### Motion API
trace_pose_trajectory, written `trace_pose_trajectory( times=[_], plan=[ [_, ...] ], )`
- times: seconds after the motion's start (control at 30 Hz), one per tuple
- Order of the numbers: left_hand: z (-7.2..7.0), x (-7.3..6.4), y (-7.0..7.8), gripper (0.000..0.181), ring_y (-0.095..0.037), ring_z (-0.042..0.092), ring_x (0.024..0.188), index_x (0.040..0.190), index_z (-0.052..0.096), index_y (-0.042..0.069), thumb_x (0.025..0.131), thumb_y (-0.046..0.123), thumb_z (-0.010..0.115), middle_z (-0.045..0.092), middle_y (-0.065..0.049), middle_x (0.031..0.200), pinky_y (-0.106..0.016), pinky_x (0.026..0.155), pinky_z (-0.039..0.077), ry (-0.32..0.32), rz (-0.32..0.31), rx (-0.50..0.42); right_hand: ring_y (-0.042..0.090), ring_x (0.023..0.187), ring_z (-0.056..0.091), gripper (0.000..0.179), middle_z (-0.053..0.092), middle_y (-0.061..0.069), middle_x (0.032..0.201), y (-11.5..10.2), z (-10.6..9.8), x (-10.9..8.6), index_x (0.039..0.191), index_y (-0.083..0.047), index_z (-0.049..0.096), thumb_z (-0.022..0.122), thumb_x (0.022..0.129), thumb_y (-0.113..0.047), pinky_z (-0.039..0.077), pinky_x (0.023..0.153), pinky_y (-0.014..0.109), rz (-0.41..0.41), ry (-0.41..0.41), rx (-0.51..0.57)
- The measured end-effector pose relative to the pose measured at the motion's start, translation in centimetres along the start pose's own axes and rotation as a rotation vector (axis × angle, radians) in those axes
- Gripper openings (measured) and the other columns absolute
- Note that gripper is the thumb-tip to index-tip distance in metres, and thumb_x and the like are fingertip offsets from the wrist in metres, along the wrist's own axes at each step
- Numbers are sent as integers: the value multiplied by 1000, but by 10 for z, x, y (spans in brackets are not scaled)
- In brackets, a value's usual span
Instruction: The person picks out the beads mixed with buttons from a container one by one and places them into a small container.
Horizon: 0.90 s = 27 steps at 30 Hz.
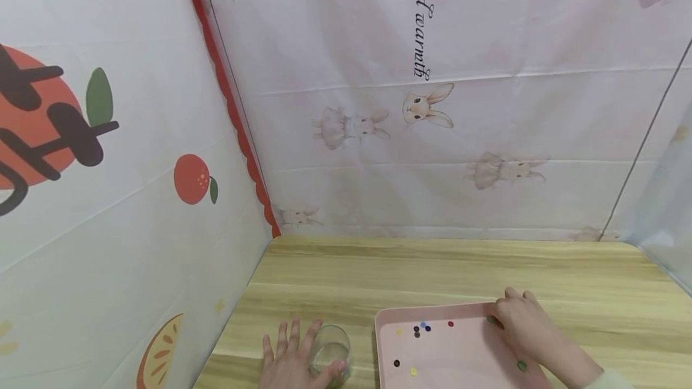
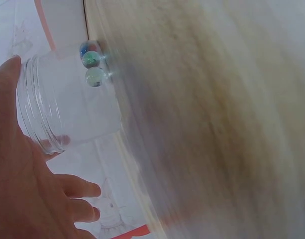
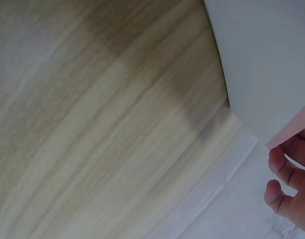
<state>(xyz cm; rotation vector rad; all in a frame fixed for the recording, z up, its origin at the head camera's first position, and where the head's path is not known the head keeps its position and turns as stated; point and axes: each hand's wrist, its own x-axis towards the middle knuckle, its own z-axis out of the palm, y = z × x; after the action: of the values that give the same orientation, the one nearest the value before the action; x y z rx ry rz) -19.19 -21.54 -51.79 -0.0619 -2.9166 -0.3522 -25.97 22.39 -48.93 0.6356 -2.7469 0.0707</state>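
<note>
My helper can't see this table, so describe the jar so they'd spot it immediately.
On the table, find the pink tray. The jar stands left of it, touched by the left hand. Unlike the opaque tray, it's clear, with marbles at its bottom.

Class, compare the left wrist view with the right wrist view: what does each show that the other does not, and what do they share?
Only the left wrist view: the left hand holding a clear jar with marbles in it.

Only the right wrist view: the right hand, at a corner of the tray.

Both: the wooden table, the wall sheet and, apparently, the tray's side.
</note>
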Motion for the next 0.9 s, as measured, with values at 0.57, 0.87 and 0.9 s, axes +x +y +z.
trace_pose_trajectory(
  times=[0.57,0.87,0.9],
  plan=[
    [-1,0,1,91,-50,33,142,147,46,30,77,89,44,45,-25,149,-77,110,16,14,11,5,7,65,29,37,48,-19,61,5,7,-6,63,-26,54,88,65,-11,20,59,24,-61,112,-5],
    [-2,0,1,90,-50,33,142,147,46,29,78,88,45,45,-25,149,-76,110,16,9,7,6,6,64,27,45,36,-22,58,7,8,-5,61,-28,47,88,61,-9,18,59,23,-99,138,-5],
    [-2,0,1,91,-50,33,142,147,47,29,78,88,45,45,-25,149,-76,110,16,11,7,6,6,64,27,44,38,-22,59,8,8,-5,60,-28,48,88,61,-10,18,59,24,-103,136,-10]
  ],
)
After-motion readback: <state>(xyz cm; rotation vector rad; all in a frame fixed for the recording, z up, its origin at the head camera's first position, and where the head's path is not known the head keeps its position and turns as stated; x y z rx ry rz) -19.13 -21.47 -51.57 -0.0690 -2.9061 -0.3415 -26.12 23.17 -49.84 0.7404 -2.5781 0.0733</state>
